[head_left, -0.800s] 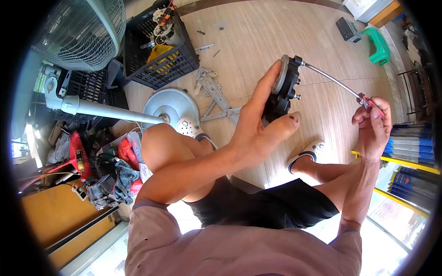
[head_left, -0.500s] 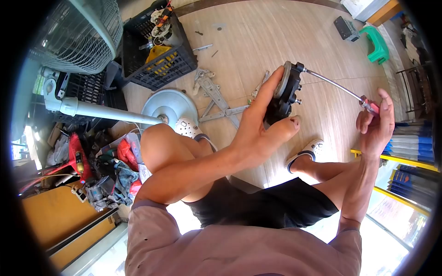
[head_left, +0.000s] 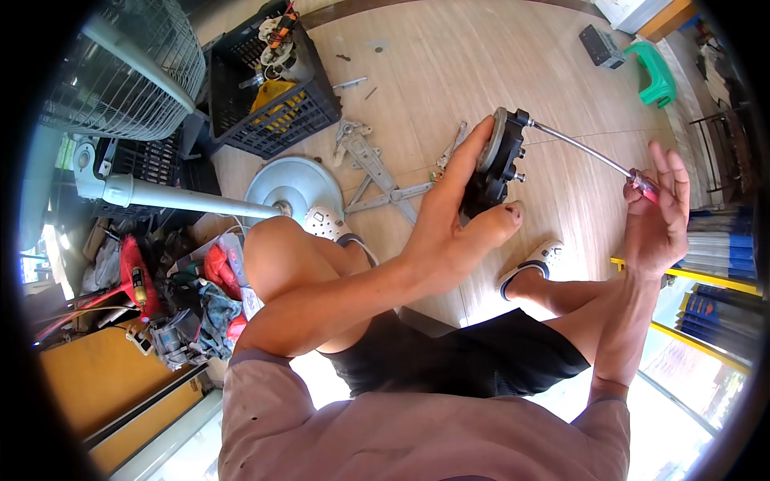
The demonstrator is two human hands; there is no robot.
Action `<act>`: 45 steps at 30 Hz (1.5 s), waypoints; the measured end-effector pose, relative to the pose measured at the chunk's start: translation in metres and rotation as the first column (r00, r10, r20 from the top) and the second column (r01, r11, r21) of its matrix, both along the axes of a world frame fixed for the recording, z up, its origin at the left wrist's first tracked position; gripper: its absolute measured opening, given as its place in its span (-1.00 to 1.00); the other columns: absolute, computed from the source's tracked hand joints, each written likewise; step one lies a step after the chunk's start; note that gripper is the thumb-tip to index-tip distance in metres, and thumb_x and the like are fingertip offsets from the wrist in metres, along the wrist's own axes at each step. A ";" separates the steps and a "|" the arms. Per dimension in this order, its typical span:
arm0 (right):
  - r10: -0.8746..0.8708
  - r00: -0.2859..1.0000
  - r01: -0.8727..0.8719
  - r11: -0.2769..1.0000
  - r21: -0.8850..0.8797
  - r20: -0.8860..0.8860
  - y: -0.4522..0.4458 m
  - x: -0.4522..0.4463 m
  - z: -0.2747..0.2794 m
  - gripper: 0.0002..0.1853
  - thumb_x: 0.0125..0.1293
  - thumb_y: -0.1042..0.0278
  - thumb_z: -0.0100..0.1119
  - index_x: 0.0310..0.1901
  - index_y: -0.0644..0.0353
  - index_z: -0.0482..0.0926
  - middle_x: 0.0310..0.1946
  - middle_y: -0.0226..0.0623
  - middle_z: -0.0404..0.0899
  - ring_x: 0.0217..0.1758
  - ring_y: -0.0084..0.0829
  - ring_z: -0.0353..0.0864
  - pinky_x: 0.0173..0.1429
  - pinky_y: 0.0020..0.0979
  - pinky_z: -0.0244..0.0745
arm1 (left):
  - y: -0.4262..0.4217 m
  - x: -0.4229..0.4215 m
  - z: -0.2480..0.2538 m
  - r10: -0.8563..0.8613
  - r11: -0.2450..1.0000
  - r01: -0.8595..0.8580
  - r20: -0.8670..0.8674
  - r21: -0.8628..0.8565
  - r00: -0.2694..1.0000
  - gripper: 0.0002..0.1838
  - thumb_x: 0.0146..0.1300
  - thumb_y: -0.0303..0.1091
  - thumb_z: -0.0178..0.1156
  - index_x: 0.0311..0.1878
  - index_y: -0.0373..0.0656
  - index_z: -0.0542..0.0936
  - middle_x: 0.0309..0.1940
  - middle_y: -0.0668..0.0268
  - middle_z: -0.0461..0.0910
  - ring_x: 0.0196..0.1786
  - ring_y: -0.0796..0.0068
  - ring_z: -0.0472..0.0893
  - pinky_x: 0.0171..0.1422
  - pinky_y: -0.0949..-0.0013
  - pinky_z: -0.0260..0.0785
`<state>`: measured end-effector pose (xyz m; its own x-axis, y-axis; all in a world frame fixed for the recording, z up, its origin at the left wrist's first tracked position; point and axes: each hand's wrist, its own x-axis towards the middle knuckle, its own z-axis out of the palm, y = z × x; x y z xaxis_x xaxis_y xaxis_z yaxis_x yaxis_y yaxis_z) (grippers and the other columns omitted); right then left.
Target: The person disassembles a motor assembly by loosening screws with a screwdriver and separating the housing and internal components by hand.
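My left hand (head_left: 453, 232) grips a round black part with a grey metal face (head_left: 501, 156), fingers along its far side and thumb at the near side. Short studs or screws stick out of its right side. A long screwdriver (head_left: 581, 151) reaches from my right hand (head_left: 658, 224) to the part, its tip at a fitting on the upper right. The red and clear handle rests against my right palm, with several fingers stretched upward. How the thumb bears on the handle is partly hidden.
A black crate (head_left: 277, 120) with parts stands at upper left beside a caged fan (head_left: 144, 72). The fan's round base (head_left: 309, 188) and a metal bracket (head_left: 373, 164) lie on the floor. A green stool (head_left: 654, 76) and a dark box (head_left: 601, 46) are at upper right.
My right hand has turned around the screwdriver handle, its fingers opening and straightening upward. My left hand and the black part hold nearly still.
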<state>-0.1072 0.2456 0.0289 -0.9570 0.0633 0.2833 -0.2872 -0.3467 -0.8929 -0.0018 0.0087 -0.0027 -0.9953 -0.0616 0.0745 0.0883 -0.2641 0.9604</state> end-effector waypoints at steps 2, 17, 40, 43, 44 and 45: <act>0.146 0.989 -0.147 0.989 0.029 0.038 0.027 -0.008 -0.006 -0.55 0.54 0.20 -0.03 0.28 0.38 0.39 0.13 0.05 0.60 -0.74 -0.70 0.29 -0.68 -0.70 0.19 | 0.000 0.000 0.003 -0.012 0.998 0.011 0.016 0.056 1.000 -0.09 0.18 -0.36 0.21 0.56 -0.34 0.02 0.11 0.27 0.40 -0.01 0.58 0.37 0.16 0.49 0.25; 0.189 0.982 -0.188 0.980 0.068 -0.012 0.031 -0.007 -0.009 -0.50 0.45 0.23 0.12 0.30 0.34 0.37 0.01 -0.05 0.67 -0.45 -0.48 0.60 -0.37 -0.54 0.47 | 0.000 -0.001 0.005 -0.039 0.993 0.023 0.136 0.117 0.990 -0.10 0.18 -0.33 0.12 0.61 -0.09 0.00 0.20 0.15 0.46 0.04 0.48 0.49 0.18 0.29 0.44; 0.038 0.998 -0.037 0.999 0.033 -0.042 0.006 0.005 0.001 -0.67 0.55 0.29 -0.06 0.18 0.31 0.50 -0.02 -0.12 0.68 -0.61 -0.67 0.38 -0.36 -0.60 0.41 | 0.001 -0.001 0.003 -0.039 0.996 0.028 0.131 0.084 0.991 -0.13 0.19 -0.32 0.09 0.60 -0.11 0.04 0.18 0.21 0.46 0.09 0.44 0.48 0.15 0.30 0.42; 0.297 0.955 -0.297 0.955 0.006 -0.008 0.035 -0.004 -0.007 -0.66 0.48 0.39 0.05 0.22 0.32 0.47 -0.01 -0.11 0.68 -0.49 -0.61 0.51 -0.43 -0.59 0.36 | 0.000 0.000 0.004 -0.035 0.996 0.022 0.147 0.088 0.989 -0.13 0.19 -0.31 0.10 0.60 -0.11 0.04 0.18 0.23 0.46 0.09 0.45 0.47 0.16 0.31 0.41; 0.338 0.941 -0.338 0.941 0.000 -0.024 0.039 -0.007 -0.011 -0.63 0.47 0.37 0.07 0.23 0.32 0.45 -0.01 -0.11 0.68 -0.44 -0.58 0.56 -0.44 -0.59 0.35 | 0.000 0.000 0.005 -0.034 0.996 0.020 0.153 0.091 0.988 -0.13 0.19 -0.31 0.10 0.60 -0.11 0.04 0.17 0.23 0.47 0.09 0.45 0.47 0.16 0.31 0.41; 0.315 0.948 -0.315 0.949 0.009 -0.039 0.038 -0.007 -0.011 -0.61 0.46 0.34 0.08 0.23 0.34 0.44 0.00 -0.09 0.67 -0.45 -0.57 0.57 -0.47 -0.59 0.33 | 0.001 0.000 0.005 -0.037 0.995 0.022 0.153 0.098 0.988 -0.13 0.19 -0.31 0.10 0.60 -0.10 0.04 0.18 0.23 0.46 0.09 0.46 0.47 0.16 0.31 0.41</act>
